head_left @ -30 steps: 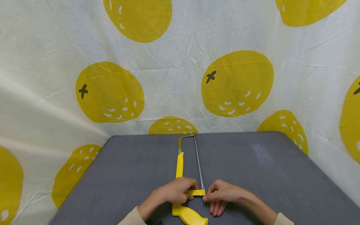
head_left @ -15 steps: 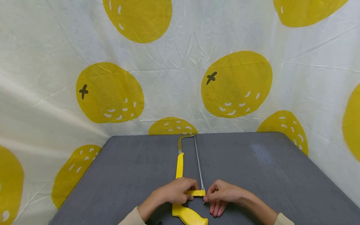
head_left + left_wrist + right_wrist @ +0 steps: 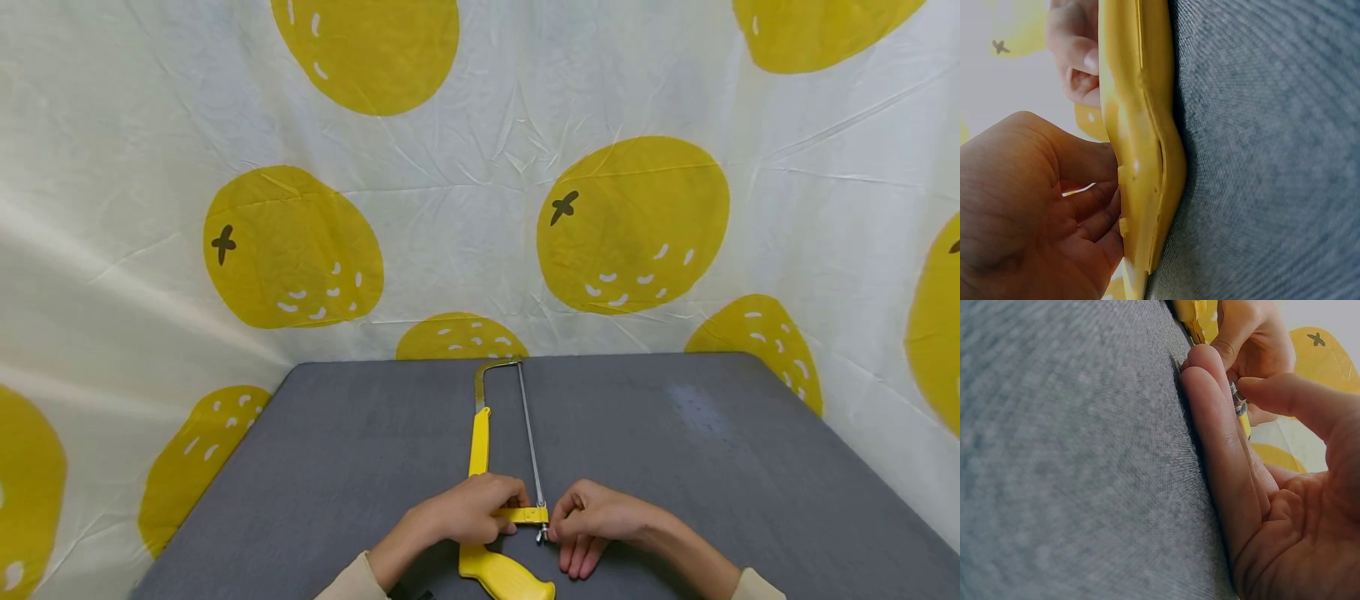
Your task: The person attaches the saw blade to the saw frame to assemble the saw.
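A yellow hacksaw (image 3: 479, 446) lies on the grey table with its handle (image 3: 510, 577) toward me. Its thin blade (image 3: 529, 437) runs along the right side of the frame. My left hand (image 3: 477, 507) grips the yellow crosspiece (image 3: 525, 515) at the blade's near end; the left wrist view shows the fingers behind the saw's yellow handle (image 3: 1141, 169). A metal wing nut (image 3: 541, 537) sticks out below the crosspiece. My right hand (image 3: 600, 514) pinches at it with thumb and forefinger, its other fingers (image 3: 1222, 450) lying along the cloth.
Grey cloth covers the table (image 3: 360, 433). Behind it and to the sides hangs a white curtain (image 3: 457, 242) printed with big yellow fruit. A small dark object (image 3: 420, 593) shows at the bottom edge by the left sleeve.
My right thumb and forefinger have shifted slightly, and the wing nut has turned and now shows more beside them. The left hand and the hacksaw have stayed put.
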Action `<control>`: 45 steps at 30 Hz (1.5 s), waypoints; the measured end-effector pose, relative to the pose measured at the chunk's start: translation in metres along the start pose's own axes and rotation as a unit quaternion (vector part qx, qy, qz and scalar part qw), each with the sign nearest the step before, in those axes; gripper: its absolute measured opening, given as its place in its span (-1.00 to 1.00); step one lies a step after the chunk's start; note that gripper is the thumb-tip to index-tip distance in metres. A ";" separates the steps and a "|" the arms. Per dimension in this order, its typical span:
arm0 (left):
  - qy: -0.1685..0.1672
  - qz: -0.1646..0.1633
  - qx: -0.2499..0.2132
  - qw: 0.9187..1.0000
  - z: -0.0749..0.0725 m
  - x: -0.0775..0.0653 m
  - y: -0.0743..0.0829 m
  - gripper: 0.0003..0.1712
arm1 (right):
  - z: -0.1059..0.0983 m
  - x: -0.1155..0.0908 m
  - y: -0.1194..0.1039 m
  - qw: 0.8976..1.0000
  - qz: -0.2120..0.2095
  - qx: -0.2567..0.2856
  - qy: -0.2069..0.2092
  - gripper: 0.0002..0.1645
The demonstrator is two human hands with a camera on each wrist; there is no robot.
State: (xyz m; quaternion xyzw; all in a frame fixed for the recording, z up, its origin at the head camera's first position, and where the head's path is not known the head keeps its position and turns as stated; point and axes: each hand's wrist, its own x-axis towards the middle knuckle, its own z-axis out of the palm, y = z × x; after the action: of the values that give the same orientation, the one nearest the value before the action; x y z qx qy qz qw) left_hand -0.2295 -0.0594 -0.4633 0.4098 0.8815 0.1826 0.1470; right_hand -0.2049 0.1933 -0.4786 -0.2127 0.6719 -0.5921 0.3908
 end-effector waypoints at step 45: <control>0.002 -0.003 0.000 1.000 0.001 0.000 0.002 -0.77 | 0.001 0.001 0.003 1.000 -0.008 0.005 0.005 -0.86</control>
State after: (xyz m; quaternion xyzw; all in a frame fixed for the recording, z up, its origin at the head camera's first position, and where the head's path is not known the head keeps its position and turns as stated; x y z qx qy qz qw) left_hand -0.2279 -0.0583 -0.4636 0.4066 0.8831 0.1829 0.1463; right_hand -0.2041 0.1923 -0.4816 -0.2128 0.6697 -0.5992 0.3835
